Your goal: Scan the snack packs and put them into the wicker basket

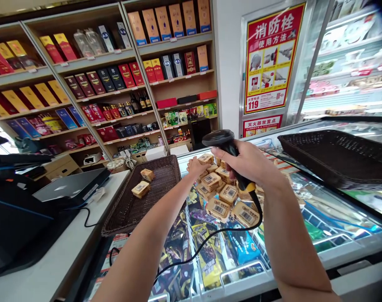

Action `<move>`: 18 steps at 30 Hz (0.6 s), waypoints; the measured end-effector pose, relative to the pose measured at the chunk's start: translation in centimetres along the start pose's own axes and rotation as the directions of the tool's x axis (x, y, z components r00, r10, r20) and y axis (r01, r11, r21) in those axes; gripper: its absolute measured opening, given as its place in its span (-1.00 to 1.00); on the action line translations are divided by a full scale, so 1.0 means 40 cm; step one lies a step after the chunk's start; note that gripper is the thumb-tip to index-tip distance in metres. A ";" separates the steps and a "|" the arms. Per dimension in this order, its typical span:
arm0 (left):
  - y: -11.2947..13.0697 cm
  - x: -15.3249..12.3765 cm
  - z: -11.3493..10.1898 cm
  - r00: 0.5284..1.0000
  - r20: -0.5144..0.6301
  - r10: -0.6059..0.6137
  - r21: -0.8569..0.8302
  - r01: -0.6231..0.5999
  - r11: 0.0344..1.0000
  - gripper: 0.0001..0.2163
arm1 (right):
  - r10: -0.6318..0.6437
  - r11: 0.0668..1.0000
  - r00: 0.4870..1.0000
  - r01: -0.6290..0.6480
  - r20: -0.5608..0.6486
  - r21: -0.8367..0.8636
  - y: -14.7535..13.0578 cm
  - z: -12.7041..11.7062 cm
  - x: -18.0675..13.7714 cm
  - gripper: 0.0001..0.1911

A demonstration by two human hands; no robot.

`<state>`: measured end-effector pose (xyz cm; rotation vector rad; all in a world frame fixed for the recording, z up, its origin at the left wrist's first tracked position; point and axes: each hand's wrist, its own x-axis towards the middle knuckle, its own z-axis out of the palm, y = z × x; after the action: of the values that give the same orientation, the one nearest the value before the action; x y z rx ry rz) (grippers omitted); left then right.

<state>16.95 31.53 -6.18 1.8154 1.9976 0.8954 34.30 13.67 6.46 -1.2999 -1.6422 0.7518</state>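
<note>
While most barcoded packs lie heaped right of the wicker tray holding two, scanning seems in hand, calling for a label facing the handheld scanner. The left hand, arm outstretched beside the tray's far corner, reaches the packs, grasp unclear; right of the tray, the right hand grips the raised scanner.

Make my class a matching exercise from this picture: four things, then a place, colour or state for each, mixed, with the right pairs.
1. scanner
2. left hand
3. large poster
4. basket on the left

A. red and yellow
B. gripped in the right hand
C. has two packs in it
D. at the edge of the heap of packs

Right pairs: 1-B; 2-D; 3-A; 4-C
</note>
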 end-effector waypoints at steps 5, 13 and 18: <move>-0.003 0.021 0.003 0.996 -0.035 0.084 -0.122 -0.087 0.989 -0.54 | -0.002 1.000 1.000 0.002 -0.001 -0.023 -0.002 -0.004 -0.004 -0.57; -0.139 -0.052 -0.134 0.941 -0.254 0.225 -0.436 -0.319 0.842 -0.48 | 0.033 0.979 0.985 -0.065 0.167 0.194 0.010 0.047 0.026 -0.51; -0.219 -0.125 -0.236 0.924 -0.308 0.228 -0.497 -0.360 0.790 -0.50 | -0.002 0.972 0.932 -0.083 0.362 0.219 0.001 0.129 0.030 -0.49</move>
<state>5.22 24.28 -5.37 1.7526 1.3556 1.6487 29.57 15.16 4.54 -1.0757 -1.7511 1.2283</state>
